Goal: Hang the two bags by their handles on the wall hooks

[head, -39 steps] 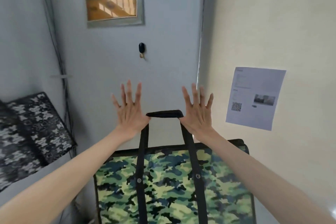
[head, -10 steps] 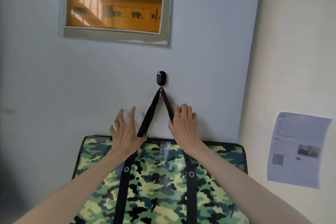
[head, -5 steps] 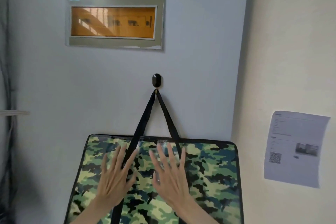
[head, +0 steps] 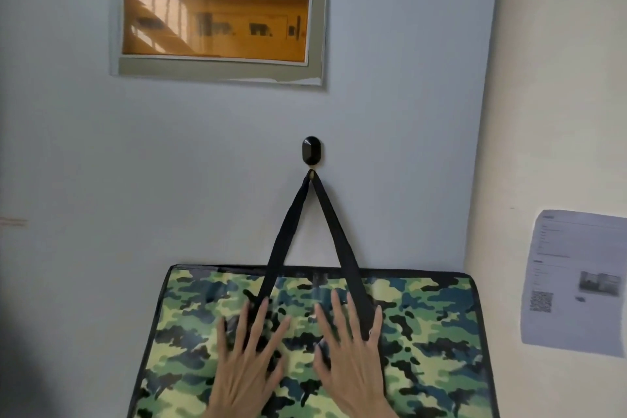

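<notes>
While the camouflage bag (head: 424, 343) hangs by its handle (head: 315, 231) from the hook (head: 311, 151), left hand (head: 249, 366) and right hand (head: 349, 360) lie flat, each grip open; lift away gently to avoid swinging.

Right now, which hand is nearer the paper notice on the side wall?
Right. The right hand lies flat on the camouflage bag, on the side toward the paper notice; the left hand lies beside it, farther away.

A black wall hook (head: 311, 152) on the pale blue wall (head: 169, 163) carries the camouflage bag (head: 424, 332) by its black handle (head: 288, 231).
</notes>
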